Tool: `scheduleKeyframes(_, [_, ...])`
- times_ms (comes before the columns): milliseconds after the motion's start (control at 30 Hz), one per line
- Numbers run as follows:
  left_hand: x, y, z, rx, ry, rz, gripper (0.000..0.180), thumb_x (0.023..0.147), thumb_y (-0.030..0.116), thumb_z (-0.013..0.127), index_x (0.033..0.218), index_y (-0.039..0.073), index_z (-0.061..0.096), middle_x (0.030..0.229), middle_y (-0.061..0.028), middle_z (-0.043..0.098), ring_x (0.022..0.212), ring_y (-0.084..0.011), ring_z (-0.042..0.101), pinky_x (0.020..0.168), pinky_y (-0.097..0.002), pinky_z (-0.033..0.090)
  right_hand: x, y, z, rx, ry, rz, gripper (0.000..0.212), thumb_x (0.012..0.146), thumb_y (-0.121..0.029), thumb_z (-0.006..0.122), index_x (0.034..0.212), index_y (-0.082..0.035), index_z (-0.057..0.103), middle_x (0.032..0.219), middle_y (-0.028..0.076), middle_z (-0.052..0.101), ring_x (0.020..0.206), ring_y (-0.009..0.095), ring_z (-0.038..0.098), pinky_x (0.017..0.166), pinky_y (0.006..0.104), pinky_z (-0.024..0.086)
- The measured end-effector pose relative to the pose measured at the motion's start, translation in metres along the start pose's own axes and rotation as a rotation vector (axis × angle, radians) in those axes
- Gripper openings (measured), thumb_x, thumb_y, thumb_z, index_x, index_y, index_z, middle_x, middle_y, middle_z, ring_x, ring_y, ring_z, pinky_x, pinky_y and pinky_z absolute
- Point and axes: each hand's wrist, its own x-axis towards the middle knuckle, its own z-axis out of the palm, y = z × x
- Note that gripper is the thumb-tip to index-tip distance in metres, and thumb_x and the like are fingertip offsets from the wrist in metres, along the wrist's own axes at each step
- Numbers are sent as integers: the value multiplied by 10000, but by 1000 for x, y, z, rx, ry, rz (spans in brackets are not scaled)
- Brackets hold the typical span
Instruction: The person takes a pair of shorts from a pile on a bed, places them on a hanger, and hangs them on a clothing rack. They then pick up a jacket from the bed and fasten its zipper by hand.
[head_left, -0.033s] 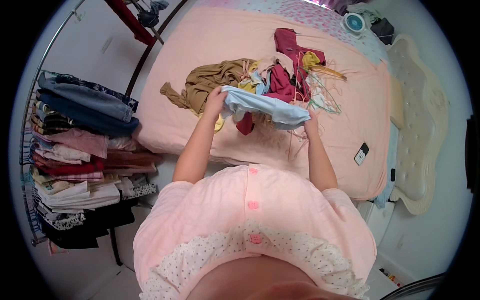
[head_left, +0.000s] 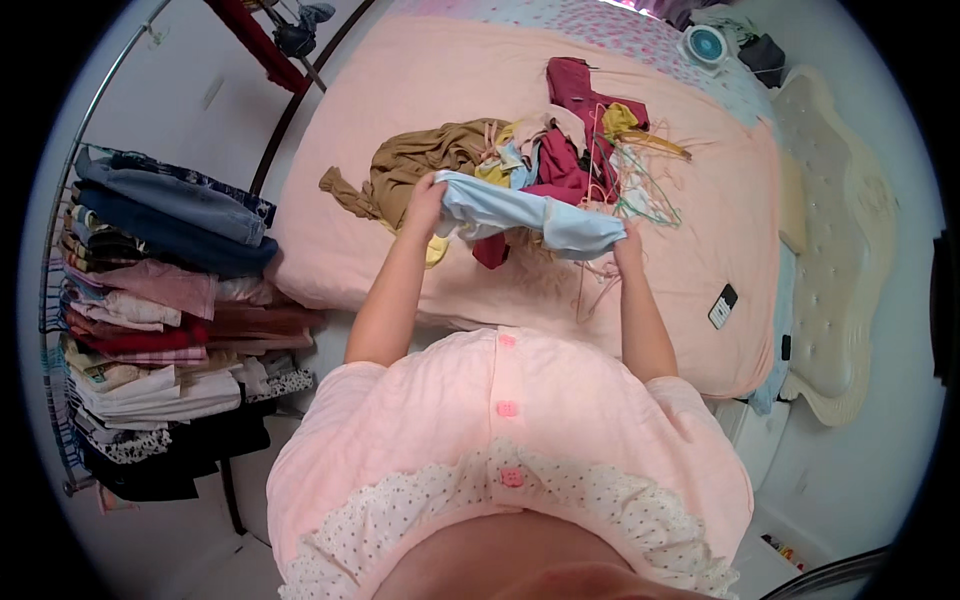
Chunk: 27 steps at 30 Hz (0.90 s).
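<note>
A light blue cloth garment (head_left: 535,215) is stretched between my two hands above the near part of the bed; its exact kind I cannot make out. My left hand (head_left: 427,203) grips its left end, fingers closed on the fabric. At the other end my right hand (head_left: 628,247) is closed on the garment's edge. Just beyond it lies a heap of clothes: a brown garment (head_left: 425,160) on the left and dark red clothing (head_left: 562,165) in the middle. Tangled hangers (head_left: 660,205) lie to the right of the heap, partly among the clothes.
Under everything spreads the bed (head_left: 330,240) with its peach cover. A phone (head_left: 722,307) rests near its right side, before the padded headboard (head_left: 835,260). A small fan (head_left: 706,46) stands at the far right. To my left is a rack of hanging clothes (head_left: 170,250).
The blue garment is pulled slightly wider: my left hand has shifted a little left, my right hand a little right. Both keep hold of it.
</note>
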Motion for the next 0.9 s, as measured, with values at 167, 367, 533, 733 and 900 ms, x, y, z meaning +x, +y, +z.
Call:
scheduleKeyframes(167, [16, -5, -8, 108, 112, 94, 231, 745, 134, 520, 950, 34, 558, 865, -70, 574, 792, -167, 544, 693, -282, 432, -10, -63, -18, 5, -7, -41, 284, 717, -28, 447, 977, 44, 534, 880, 103, 589, 792, 173, 544, 701, 257, 421])
scheduleKeyframes(367, [-12, 33, 83, 748, -401, 762, 548, 635, 279, 669, 1106, 72, 482, 1068, -129, 515, 974, -269, 488, 849, -331, 370, -25, -142, 44, -316, -151, -201, 218, 614, -36, 509, 818, -14, 584, 726, 130, 587, 672, 202, 561, 608, 289, 427])
scheduleKeyframes(533, [-7, 36, 102, 821, -513, 592, 289, 656, 153, 607, 926, 55, 578, 831, -122, 587, 768, -233, 563, 663, -317, 419, -32, -167, 73, -327, -232, -178, 157, 654, -90, 565, 795, -23, 581, 701, 96, 587, 662, 173, 563, 603, 286, 428])
scheduleKeyframes(733, [-13, 61, 78, 560, -494, 484, 191, 685, 60, 530, 868, 27, 576, 768, -87, 588, 726, -170, 550, 648, -269, 415, -23, -151, 69, 256, -598, -143, 261, 689, -87, 563, 947, -54, 542, 863, 23, 570, 745, 105, 526, 645, 248, 422])
scheduleKeyframes(900, [-33, 76, 74, 198, -673, 424, 179, 708, 33, 486, 868, -5, 556, 808, -16, 565, 733, -104, 500, 687, -235, 395, 20, -53, 92, -365, -524, -380, 510, 649, -137, 618, 1119, -43, 444, 1097, 143, 476, 995, 242, 479, 863, 294, 366])
